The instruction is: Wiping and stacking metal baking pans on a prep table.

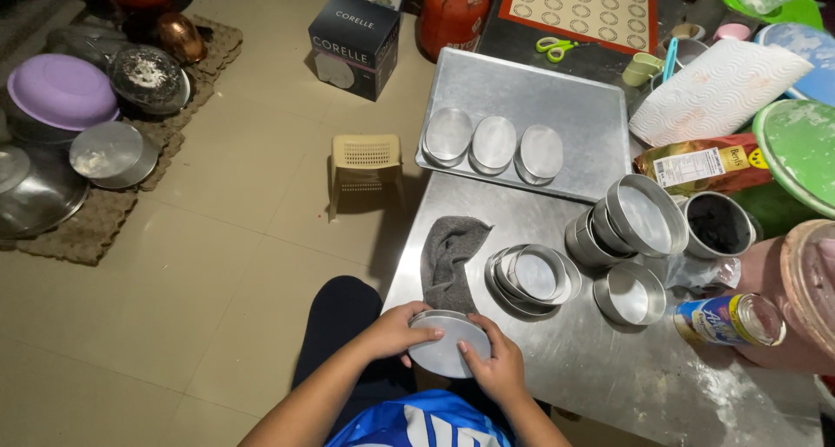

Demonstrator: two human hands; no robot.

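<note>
Both hands, left hand (393, 330) and right hand (496, 367), clamp small round tin (448, 343) at six o'clock; grip rim evenly, keep level.

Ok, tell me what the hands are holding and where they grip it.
Both hands hold one small round metal pan by its rim: left hand on the left edge, right hand on the right edge.

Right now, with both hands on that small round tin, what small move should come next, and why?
Probably set the round tin, held between left hand and right hand, onto the baking tray beside the three tins already lined up there; bare tray remains to their right.
</note>
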